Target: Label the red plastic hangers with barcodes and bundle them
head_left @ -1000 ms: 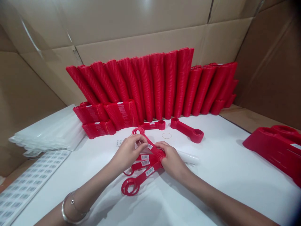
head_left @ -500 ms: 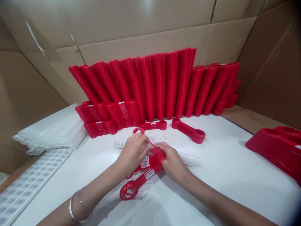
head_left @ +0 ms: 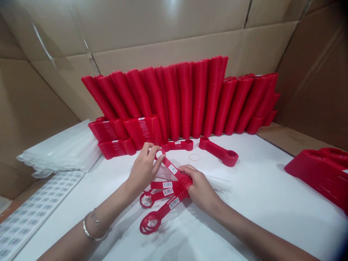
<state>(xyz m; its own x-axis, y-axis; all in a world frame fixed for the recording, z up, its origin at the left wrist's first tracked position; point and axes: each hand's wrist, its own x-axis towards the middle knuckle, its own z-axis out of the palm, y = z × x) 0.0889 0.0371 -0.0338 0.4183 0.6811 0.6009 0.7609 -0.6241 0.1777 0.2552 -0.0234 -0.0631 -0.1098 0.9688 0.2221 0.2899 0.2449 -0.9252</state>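
My right hand [head_left: 201, 185] is wrapped round the near-right ends of a fanned bunch of red plastic pieces [head_left: 164, 209], each a flat bar with a ring at its end. White barcode labels [head_left: 168, 191] sit on the bars that spread out to the left. With fingertips and thumb, my left hand [head_left: 144, 165] pinches the ring end of the uppermost red piece [head_left: 166, 162], whose bar also bears a barcode label [head_left: 172, 169]. A clear-white roll or tube [head_left: 220, 183] lies partly hidden behind my right hand.
Tall stacks of red pieces [head_left: 186, 98] line the cardboard wall [head_left: 163, 43]. Banded bundles [head_left: 143, 130] stand at left, near plastic bags [head_left: 62, 148] and label sheets [head_left: 35, 210]. A rubber band [head_left: 194, 157] and a loose stack [head_left: 219, 151] lie beyond my hands; more red stacks [head_left: 318, 177] sit right.
My left hand has moved from the uppermost piece's label area out to its ring end, leaving the label uncovered. The lower pieces' rings show more now. My right hand keeps its grip.
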